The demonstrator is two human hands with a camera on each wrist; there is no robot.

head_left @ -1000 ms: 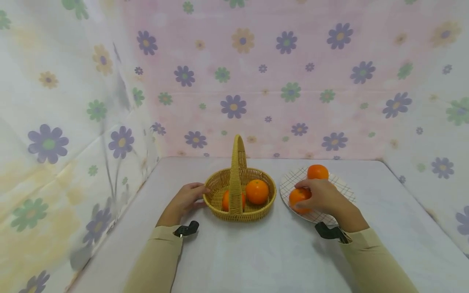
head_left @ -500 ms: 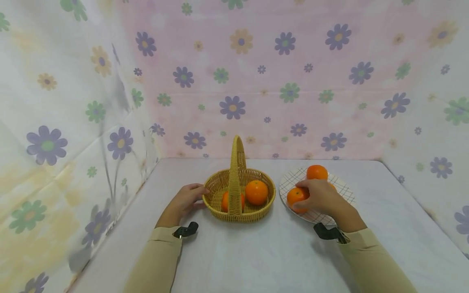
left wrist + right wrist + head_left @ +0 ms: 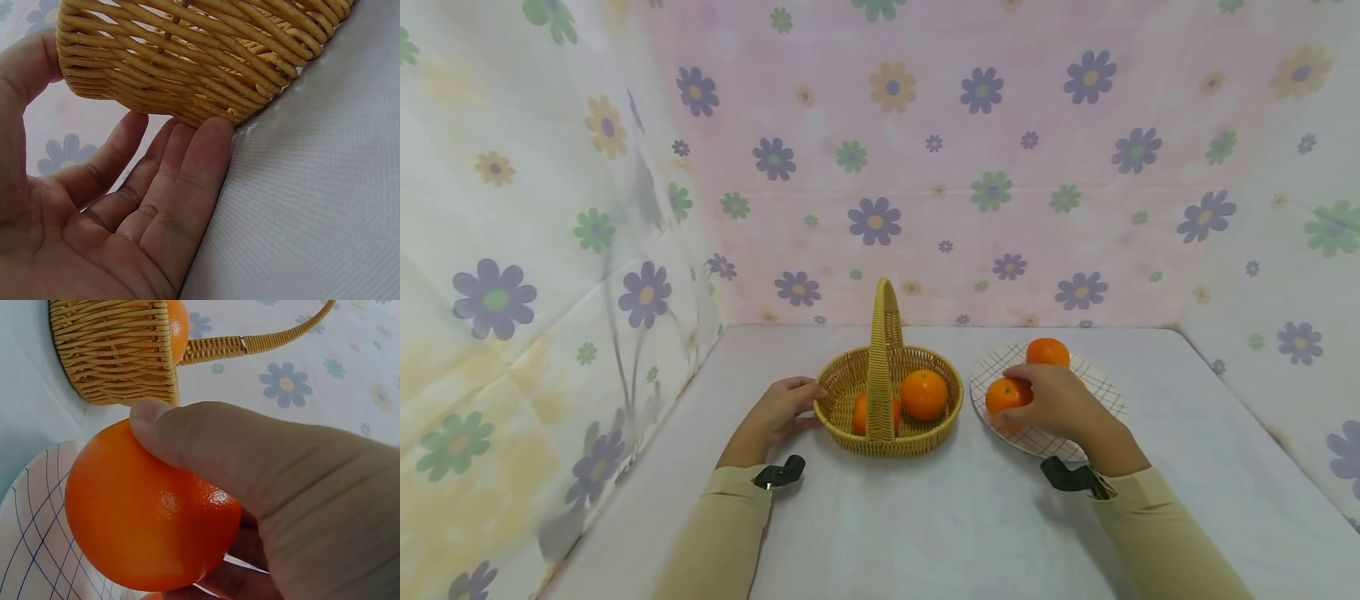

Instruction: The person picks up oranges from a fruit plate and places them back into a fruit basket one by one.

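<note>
My left hand holds the left side of a yellow wicker basket, thumb at the rim and fingertips against the low outer wall. Inside the basket lie two oranges, one partly behind the upright handle. To the right, my right hand grips another orange close over a white checked plate. The right wrist view shows the thumb across the top of this orange and fingers curled beneath. At the plate's back sits one more orange; a sliver of another shows behind the hand.
A white cloth covers the table. Flowered fabric stands as a wall behind and on both sides. The tall handle arches over the basket's middle. A narrow strip of table separates basket and plate.
The gripped orange has risen slightly from the plate and shifted a little left in my right hand. My left hand keeps its place on the basket.
</note>
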